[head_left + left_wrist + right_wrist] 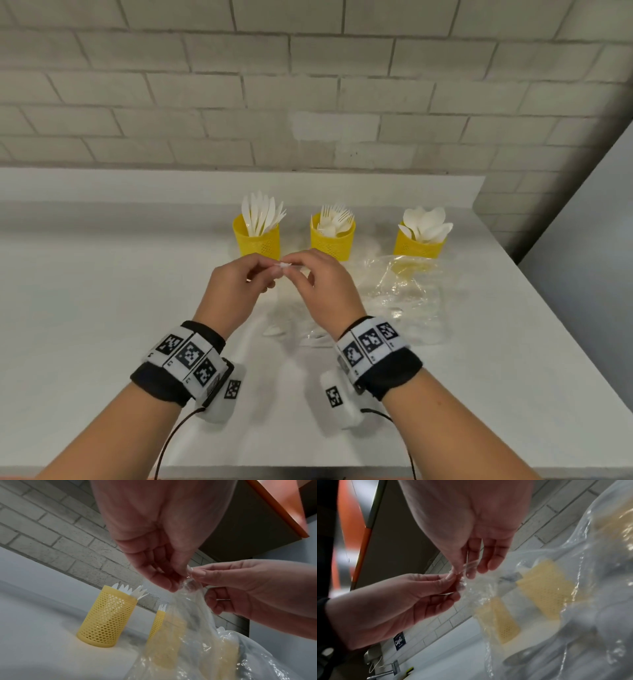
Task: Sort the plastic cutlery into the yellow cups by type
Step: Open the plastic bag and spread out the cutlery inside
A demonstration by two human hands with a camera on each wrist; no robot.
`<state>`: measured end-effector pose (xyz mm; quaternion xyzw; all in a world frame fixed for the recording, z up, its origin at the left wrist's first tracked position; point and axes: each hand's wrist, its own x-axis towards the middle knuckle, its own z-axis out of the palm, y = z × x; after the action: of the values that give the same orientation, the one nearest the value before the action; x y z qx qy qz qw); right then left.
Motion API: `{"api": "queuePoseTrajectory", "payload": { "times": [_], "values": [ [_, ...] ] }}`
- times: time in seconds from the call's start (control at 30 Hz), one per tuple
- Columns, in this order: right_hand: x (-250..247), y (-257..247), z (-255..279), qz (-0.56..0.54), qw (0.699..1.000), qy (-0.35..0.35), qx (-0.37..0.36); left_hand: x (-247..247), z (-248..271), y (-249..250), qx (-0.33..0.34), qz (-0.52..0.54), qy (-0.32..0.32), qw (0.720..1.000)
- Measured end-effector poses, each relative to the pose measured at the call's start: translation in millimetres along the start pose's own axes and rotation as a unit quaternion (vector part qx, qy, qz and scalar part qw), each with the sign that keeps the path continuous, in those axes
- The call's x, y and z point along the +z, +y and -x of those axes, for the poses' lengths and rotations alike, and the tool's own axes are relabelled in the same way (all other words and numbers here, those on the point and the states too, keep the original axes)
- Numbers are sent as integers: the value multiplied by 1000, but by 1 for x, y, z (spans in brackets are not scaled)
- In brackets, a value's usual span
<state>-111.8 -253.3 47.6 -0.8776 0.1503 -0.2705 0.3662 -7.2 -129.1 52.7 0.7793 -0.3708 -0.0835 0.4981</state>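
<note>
We see three yellow mesh cups in a row across the white bench, standing upright near the brick wall. The left cup holds white knives, the middle cup holds forks, and the right cup holds spoons, all with their long axes roughly vertical and their working ends pointing up and fanning outward. We cannot count the pieces in each cup.

In front of the cups, our left hand and right hand meet above the bench, fingertips curled and pinching the top edge of a clear plastic bag. The bag hangs down to the bench, where a white piece, of a type we cannot tell, lies inside it.
</note>
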Motion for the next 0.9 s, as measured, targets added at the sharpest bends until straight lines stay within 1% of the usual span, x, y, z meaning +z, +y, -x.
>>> {"api": "queuePoseTrajectory", "payload": {
  "times": [0.07,0.13,0.23,0.3,0.4,0.5,0.57,0.63,0.7,0.73,0.77,0.8,0.83,0.87,0.9],
  "values": [
    [3,-1,-3,10,1000,14,1,1,1,1,-20,12,15,1000],
    [0,0,-3,48,999,12,6,3,1,1,-31,15,30,999],
    [-16,12,-4,93,994,5,52,2,-3,-3,-44,35,69,996],
    [-34,28,-1,112,990,15,82,-2,-6,-6,-49,44,88,994],
    [-70,54,10,143,981,61,115,-7,-9,-10,-43,27,101,994],
    [-110,81,25,181,959,126,179,-12,-14,-14,-51,22,136,989],
    [-136,97,35,204,944,159,206,-17,-19,-18,-61,36,160,985],
    [-150,105,44,236,933,172,211,-19,-23,-19,-65,53,167,982],
    [-153,111,48,268,928,169,196,-14,-26,-15,-71,77,158,982],
    [-151,111,47,254,935,164,185,-10,-25,-12,-78,94,153,981],
    [-148,110,45,200,953,155,168,-6,-25,-8,-88,113,149,978],
    [-144,107,42,124,971,135,150,-3,-25,-5,-99,122,144,977],
    [-140,103,40,52,984,107,136,0,-25,-4,-110,118,136,977],
    [-135,99,39,10,989,81,121,3,-25,-4,-123,99,126,979],
    [-131,97,38,2,992,62,106,4,-26,-4,-137,72,117,981]
  ]
}}
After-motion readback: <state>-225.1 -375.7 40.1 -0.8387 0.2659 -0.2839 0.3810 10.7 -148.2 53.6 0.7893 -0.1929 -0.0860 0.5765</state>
